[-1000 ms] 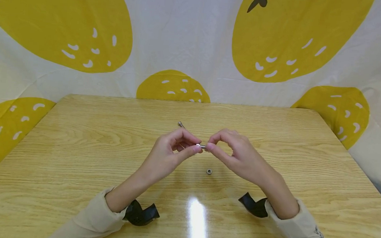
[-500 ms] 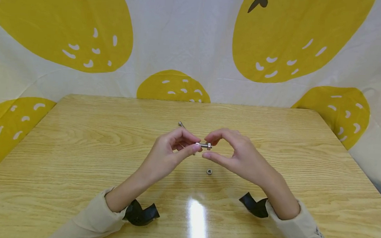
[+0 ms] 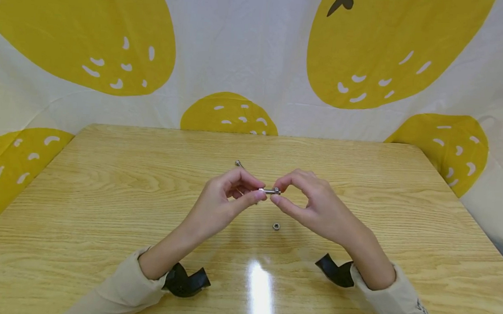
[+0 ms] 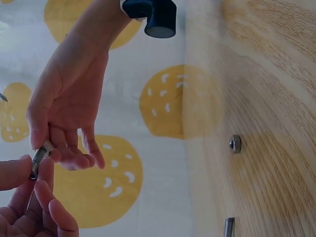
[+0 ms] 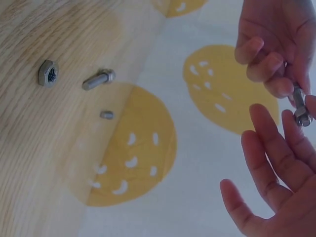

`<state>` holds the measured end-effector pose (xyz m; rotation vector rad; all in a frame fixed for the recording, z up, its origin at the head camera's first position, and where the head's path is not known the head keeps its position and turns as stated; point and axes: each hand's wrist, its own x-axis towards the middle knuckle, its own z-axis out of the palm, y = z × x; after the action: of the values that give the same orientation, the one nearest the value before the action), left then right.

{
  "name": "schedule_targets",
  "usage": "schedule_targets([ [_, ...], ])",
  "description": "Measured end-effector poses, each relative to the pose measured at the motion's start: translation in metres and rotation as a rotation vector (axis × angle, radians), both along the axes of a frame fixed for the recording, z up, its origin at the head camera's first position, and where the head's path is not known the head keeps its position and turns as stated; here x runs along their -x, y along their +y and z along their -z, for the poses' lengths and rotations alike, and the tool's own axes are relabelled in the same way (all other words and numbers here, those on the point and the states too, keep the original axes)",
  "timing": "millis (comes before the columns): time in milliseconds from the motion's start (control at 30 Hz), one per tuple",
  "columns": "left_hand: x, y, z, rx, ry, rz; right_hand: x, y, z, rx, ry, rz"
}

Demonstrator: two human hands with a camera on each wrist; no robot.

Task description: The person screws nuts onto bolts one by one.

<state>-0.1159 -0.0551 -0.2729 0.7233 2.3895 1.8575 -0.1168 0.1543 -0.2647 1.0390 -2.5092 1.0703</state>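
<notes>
My left hand (image 3: pixel 228 196) pinches a metal bolt (image 3: pixel 268 192) between thumb and forefinger, holding it level above the table. A hex nut (image 3: pixel 277 191) sits on the bolt's free end. Thumb and forefinger of my right hand (image 3: pixel 309 198) pinch this nut from either side. In the right wrist view the bolt (image 5: pixel 298 96) and its nut (image 5: pixel 301 114) show at the right edge, and the right hand's other fingers are spread. The left wrist view shows both hands meeting at the bolt (image 4: pixel 37 160).
A loose nut (image 3: pixel 276 226) lies on the wooden table (image 3: pixel 104 206) below the hands. Another bolt (image 3: pixel 239 164) lies behind the left hand. A small metal cylinder (image 5: pixel 106 114) lies beyond that bolt (image 5: pixel 98 79). A patterned cloth (image 3: pixel 239 57) hangs behind the table.
The right thumb and forefinger came off the nut half a second ago, showing it on the bolt, and now pinch it again. The left hand stays put.
</notes>
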Motion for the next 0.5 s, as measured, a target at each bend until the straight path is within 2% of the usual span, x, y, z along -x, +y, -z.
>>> schedule_targets([
  [233,-0.0006,0.0009,-0.0002,0.0,0.002,0.009,0.0028,0.0,0.0032,-0.003,-0.006,-0.025],
  [500,-0.0002,0.0006,-0.0005,-0.009,-0.015,0.011,0.0019,0.0001,-0.0001,-0.028,-0.083,0.034],
])
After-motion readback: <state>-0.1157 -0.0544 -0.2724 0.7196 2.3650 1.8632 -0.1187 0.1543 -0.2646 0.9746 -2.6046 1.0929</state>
